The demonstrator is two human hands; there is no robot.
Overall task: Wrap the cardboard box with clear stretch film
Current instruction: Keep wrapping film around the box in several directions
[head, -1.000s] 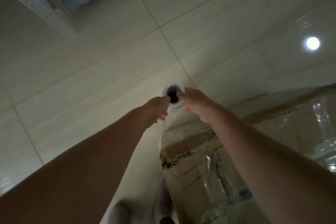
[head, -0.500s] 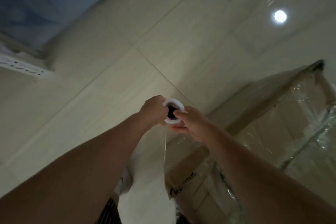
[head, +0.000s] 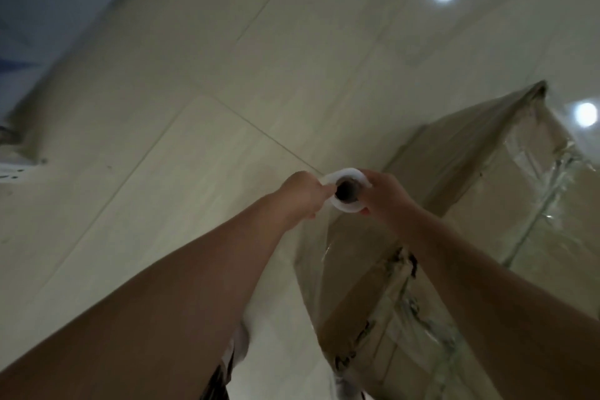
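Beige tiled floor (head: 194,101) fills most of the view, with two round light reflections on its sheen. The cardboard box (head: 480,204) stands tall on the right. Its faces already carry shiny, wrinkled clear film, and its far side and base run out of the frame.

A loose sheet of stretch film (head: 313,269) hangs between the box's near corner and the roll (head: 344,207), which is held out in front of the box's near left edge. The roll is seen end-on, a white rim round a dark core, so its long axis points down and away from the camera, roughly parallel to the box's upright edge.

The left hand (head: 300,195) and right hand (head: 386,201) each grip the roll's top end from opposite sides. The box lies to the right of and below both hands, and the right hand is the nearer one. By my reading, the next pass has to carry the roll round that near corner.

The roll's length below the hands is hidden, and so is the line where the film leaves it. The right forearm covers part of the box. Motion blur softens the fingers, so exactly how they sit on the rim is unclear.
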